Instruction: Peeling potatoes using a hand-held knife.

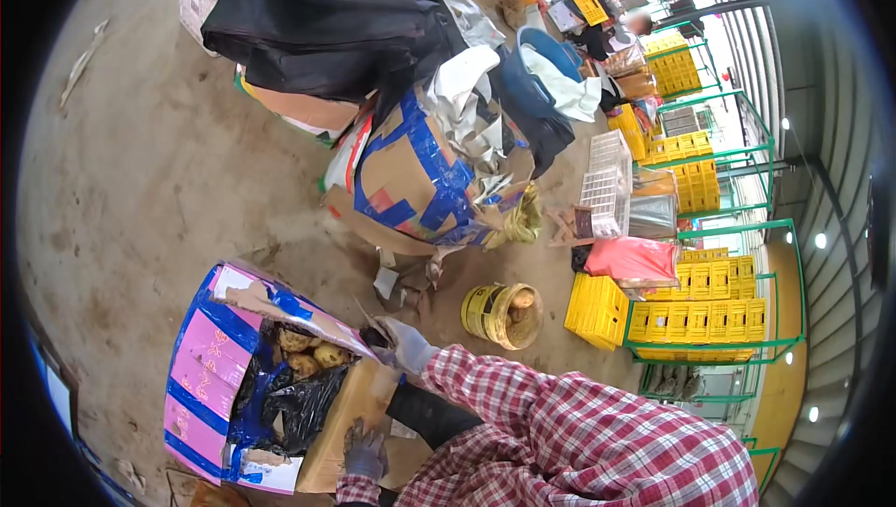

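Observation:
A pink carton (210, 363) banded with blue tape lies before me, its mouth lined with a black plastic bag (308, 395). Several potatoes (304, 356) show inside. My right hand (406, 346), in a grey work glove, has its fingers curled at the carton's upper corner; something dark lies by the fingertips, too unclear to name. Lower down, my left hand (365, 452), also gloved, rests with spread fingers on the tan cardboard flap (343, 412). Part of the liner covers the contents.
A yellow bucket (483, 311) holding potatoes stands beyond my right arm. A large taped carton (406, 164) and a black sheet (329, 24) are farther up. Also in view are a blue tub (532, 80), yellow crates (595, 307), green racks (721, 346) and people in the distance.

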Available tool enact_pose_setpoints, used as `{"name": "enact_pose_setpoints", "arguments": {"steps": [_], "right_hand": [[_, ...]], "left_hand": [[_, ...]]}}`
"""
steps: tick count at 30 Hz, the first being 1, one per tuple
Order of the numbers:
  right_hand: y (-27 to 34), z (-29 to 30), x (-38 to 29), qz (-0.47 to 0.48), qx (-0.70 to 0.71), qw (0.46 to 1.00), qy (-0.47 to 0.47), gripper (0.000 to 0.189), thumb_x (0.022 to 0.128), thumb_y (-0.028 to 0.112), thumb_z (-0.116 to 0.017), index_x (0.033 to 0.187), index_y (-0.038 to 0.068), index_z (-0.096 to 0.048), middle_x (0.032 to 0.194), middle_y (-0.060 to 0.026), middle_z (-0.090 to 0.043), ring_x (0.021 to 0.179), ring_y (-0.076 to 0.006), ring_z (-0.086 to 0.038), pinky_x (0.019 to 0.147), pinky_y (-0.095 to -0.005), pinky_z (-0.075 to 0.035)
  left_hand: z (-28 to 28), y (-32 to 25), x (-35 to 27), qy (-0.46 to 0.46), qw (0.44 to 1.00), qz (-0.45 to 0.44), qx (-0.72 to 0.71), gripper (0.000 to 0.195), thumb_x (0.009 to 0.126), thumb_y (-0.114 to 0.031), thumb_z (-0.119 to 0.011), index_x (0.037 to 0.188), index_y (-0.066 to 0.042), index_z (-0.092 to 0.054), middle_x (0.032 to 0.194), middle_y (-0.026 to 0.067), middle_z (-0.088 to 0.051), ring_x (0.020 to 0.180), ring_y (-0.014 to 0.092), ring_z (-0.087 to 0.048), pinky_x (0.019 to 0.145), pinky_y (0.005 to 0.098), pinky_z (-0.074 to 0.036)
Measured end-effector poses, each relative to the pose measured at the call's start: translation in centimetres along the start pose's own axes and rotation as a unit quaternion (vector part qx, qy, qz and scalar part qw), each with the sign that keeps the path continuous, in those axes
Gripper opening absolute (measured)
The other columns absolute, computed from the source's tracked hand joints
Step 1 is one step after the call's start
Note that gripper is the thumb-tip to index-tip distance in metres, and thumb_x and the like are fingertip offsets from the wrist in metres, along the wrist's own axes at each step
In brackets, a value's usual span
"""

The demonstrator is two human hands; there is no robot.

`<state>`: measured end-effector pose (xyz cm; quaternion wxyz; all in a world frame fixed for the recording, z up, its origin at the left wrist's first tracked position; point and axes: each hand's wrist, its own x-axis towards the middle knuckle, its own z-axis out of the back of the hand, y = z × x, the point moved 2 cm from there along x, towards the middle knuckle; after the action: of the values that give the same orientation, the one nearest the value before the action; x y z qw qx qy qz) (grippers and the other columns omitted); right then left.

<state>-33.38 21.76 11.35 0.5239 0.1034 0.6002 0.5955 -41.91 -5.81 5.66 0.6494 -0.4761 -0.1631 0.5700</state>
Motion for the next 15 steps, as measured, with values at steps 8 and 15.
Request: {"name": "enact_pose_setpoints", "arguments": {"steps": [8,15], "right_hand": [[10.1,-0.9,-1.2,0.103,-0.239,0.96,0.106,0.067,0.082,0.036,-0.064,0.133,0.003,-0.036,0.123,-0.0174,-0.048,0.116,-0.0298,-0.047,0.093,-0.0375,-0.042],[8.6,0.7,5.1,0.056,-0.419,0.906,0.033,0.071,0.082,0.037,-0.061,0.137,0.004,-0.031,0.125,-0.0187,-0.046,0.117,-0.0365,-0.044,0.096,-0.0442,-0.039]], "left_hand": [[1.2,1.6,-1.4,-0.287,0.781,0.315,-0.456,0.027,0.086,-0.021,-0.057,0.107,-0.004,-0.06,0.103,0.0087,-0.062,0.096,0.022,-0.058,0.081,0.0331,-0.047],[-0.4,1.6,-2.6,-0.178,0.422,0.459,-0.761,0.061,0.079,-0.055,-0.059,0.11,-0.004,-0.05,0.102,0.0081,-0.052,0.106,0.028,-0.05,0.089,0.0486,-0.041]]}}
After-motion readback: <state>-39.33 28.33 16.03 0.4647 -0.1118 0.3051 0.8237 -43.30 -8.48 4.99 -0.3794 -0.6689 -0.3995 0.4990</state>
